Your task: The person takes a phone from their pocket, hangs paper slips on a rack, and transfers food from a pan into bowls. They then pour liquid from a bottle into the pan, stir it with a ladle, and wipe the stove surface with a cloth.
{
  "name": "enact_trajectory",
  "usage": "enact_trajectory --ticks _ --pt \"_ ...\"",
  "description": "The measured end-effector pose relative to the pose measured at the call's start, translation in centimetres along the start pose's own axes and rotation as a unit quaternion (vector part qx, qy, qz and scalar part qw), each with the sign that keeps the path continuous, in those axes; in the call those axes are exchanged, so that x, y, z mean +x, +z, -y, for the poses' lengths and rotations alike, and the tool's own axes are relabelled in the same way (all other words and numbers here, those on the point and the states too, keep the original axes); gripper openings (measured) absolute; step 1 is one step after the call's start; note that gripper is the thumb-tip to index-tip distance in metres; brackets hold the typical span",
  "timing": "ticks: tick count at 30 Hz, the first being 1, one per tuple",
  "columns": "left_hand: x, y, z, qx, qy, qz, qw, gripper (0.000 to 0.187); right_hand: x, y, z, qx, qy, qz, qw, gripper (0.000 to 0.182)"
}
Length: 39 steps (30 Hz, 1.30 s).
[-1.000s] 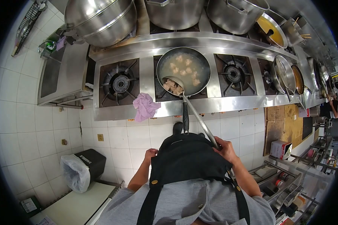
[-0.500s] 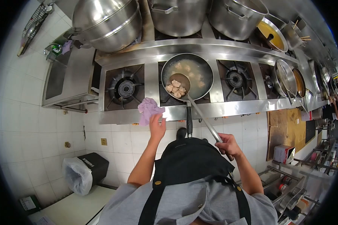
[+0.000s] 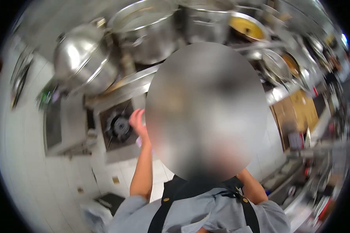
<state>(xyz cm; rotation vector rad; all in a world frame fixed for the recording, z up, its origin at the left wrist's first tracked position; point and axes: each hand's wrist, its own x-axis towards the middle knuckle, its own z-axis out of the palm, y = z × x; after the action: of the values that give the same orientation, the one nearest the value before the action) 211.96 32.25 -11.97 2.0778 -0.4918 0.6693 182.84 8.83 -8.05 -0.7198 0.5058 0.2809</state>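
Observation:
A large blurred oval covers the middle of the view and hides the pan, the ladle and my right hand; only my right forearm shows below it. My left hand is raised at the oval's left edge, over the stove beside the left burner. Its fingers are apart, and nothing shows between them. Just below that hand, a bit of the lilac cloth peeks out behind my wrist.
Big steel pots line the back, with a domed pot at left. A bowl of yellow liquid and pans stand back right. A wooden board lies right; a lined bin is lower left.
The view has turned and blurred, and an oval blur now covers the pan, ladle and right hand. My left hand has risen up and left, with the cloth now below it.

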Motion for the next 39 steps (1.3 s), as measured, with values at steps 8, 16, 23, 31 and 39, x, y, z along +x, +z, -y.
enact_trajectory --ticks 8,16,23,31,39 --pt "2.5 2.4 -8.6 -0.083 0.11 0.013 0.99 0.021 -16.5 -0.3 -4.2 0.148 -0.257 -0.105 0.949 0.045" --pt "-3.3 5.1 -26.1 -0.148 0.147 0.343 0.916 0.026 -33.1 -1.0 -13.8 0.261 -0.492 -0.41 0.722 0.037" --pt "-10.7 4.6 -51.1 -0.564 0.337 0.417 0.628 0.006 -50.6 -7.9 -21.6 0.26 -0.491 -0.7 0.449 0.019" --pt "-12.7 -3.1 -66.5 -0.806 0.328 0.253 0.423 0.045 -67.7 -20.1 -29.0 0.269 -0.513 -0.717 0.389 0.01" --pt "-15.7 -3.6 -69.2 -0.787 0.355 0.28 0.42 0.045 -72.1 -24.5 -31.1 0.305 -0.557 -0.645 0.425 0.011"
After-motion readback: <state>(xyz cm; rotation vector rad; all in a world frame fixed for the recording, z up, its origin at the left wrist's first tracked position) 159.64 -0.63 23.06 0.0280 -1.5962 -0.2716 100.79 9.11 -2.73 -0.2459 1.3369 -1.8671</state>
